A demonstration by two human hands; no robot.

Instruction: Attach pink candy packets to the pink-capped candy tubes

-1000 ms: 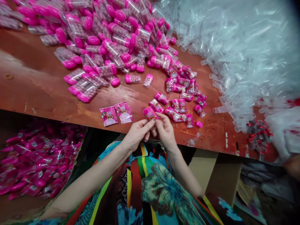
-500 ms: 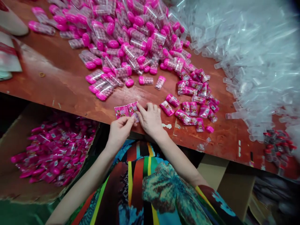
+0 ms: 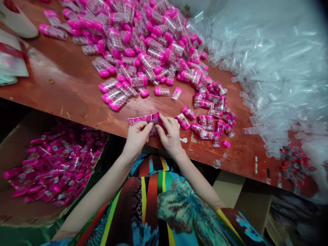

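Observation:
Flat pink printed labels (image 3: 143, 118) lie side by side at the table's front edge, partly under my fingers. My left hand (image 3: 137, 138) is closed, thumb and forefinger pinching the lower edge of the labels. On the other side, my right hand (image 3: 170, 135) has its thumb and fingertips closed on the rightmost label, which stands slightly higher than the others. My fingers cover part of that label. Just right of this hand lie several small tubes wrapped in the same pink print (image 3: 183, 121).
A heap of clear tubes with pink caps and small balls inside (image 3: 148, 61) covers the back. Clear plastic tubes (image 3: 269, 68) pile up at right, near small red-capped pieces (image 3: 296, 164). A cardboard box (image 3: 15, 212) of pink-wrapped tubes stands at lower left.
My right thumb and fingers have moved closer together on the rightmost label, and that label now sits further right. My left hand has shifted slightly right. The view has shifted a little.

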